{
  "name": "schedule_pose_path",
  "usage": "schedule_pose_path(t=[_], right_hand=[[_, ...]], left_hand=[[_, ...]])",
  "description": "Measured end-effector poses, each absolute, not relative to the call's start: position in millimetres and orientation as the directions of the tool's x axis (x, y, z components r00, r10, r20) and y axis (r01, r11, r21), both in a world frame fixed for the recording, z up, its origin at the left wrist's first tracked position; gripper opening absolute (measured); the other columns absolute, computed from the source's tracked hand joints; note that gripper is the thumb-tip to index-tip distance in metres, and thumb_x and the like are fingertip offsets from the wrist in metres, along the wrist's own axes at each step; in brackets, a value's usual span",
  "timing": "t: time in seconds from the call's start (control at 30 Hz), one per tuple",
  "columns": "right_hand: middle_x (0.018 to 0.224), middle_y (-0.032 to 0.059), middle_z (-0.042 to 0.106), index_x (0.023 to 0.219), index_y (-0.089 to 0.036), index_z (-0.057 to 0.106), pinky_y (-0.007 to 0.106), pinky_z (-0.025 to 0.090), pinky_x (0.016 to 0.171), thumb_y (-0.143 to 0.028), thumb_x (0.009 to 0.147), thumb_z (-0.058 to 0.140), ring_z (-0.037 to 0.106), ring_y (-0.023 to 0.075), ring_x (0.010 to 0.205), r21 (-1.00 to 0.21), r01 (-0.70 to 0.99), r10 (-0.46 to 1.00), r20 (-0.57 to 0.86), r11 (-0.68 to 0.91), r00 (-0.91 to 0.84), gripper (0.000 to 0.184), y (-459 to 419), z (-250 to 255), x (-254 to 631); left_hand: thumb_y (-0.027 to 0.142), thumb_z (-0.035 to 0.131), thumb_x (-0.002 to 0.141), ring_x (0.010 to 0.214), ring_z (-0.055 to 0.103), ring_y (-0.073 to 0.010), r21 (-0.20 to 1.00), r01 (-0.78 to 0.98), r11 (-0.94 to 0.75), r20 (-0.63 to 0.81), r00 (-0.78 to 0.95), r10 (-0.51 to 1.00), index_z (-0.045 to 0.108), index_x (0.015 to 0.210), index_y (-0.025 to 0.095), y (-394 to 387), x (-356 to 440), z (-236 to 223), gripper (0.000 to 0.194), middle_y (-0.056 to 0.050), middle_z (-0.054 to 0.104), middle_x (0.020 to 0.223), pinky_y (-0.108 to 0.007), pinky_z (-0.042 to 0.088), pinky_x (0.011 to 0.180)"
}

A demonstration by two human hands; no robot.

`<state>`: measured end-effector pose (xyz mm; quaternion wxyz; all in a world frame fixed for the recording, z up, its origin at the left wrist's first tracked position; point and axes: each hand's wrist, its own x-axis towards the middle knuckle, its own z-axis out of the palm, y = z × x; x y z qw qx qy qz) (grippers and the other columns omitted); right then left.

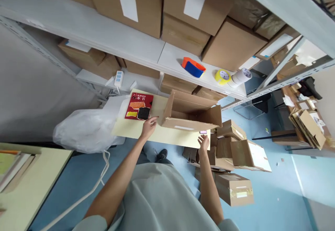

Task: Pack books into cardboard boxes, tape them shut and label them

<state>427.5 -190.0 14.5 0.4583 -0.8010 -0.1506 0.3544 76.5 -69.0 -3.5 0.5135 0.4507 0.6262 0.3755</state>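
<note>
We are leaving both left hand and right hand empty, fingers released, while the carton is standing already opened at one o'clock and the red book is lying outside it, at eleven o'clock on the desk.

Labelled brown cartons stand on a pale grey shelf.

In here a single camera sits on the head of the person in the grey-green cloth shirt, looking forward and steeply down, fairly near the open brown cardboard box, with the long grey metal shelf beyond it in view.
</note>
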Motion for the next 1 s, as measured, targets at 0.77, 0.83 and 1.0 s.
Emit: schedule_pose_path(t=[0.77, 0.83, 1.0], right_hand=[[0.106, 0.0133, 0.085, 0.103, -0.022, 0.076, 0.038, 0.063, 0.082, -0.075, 0.087, 0.072, 0.080, 0.0264, 0.093, -0.832, 0.171, 0.848, -0.507, -0.528, 0.154, 0.056, -93, -16, 146], [0.106, 0.0131, 0.086, 0.103, -0.023, 0.075, 0.038, 0.064, 0.081, -0.075, 0.087, 0.073, 0.080, 0.0266, 0.093, -0.827, 0.176, 0.844, -0.512, -0.534, 0.159, 0.055, -88, -18, 142], [0.107, 0.0128, 0.085, 0.105, -0.023, 0.076, 0.039, 0.065, 0.083, -0.071, 0.090, 0.071, 0.080, 0.0266, 0.094, -0.830, 0.188, 0.850, -0.502, -0.525, 0.160, 0.051, -73, -25, 141]], left_hand=[[0.053, 0.078, 0.091, 0.159, 0.049, -0.0471, 0.580, 0.241, 0.778, -0.573, -0.558, 0.600, 0.053, 0.157, 0.004, 58, -216, -124, 0.087, -0.036, 0.056, 0.162, -0.061, 0.032, 0.134], [0.060, 0.076, 0.090, 0.153, 0.055, -0.0518, 0.517, 0.244, 0.821, -0.609, -0.569, 0.552, 0.058, 0.149, 0.004, 64, -225, -131, 0.083, -0.038, 0.065, 0.149, -0.069, 0.030, 0.132], [0.067, 0.082, 0.076, 0.131, 0.068, -0.0532, 0.508, 0.326, 0.797, -0.592, -0.540, 0.598, 0.072, 0.101, 0.021, 64, -243, -133, 0.054, -0.023, 0.079, 0.105, -0.070, 0.047, 0.117]])
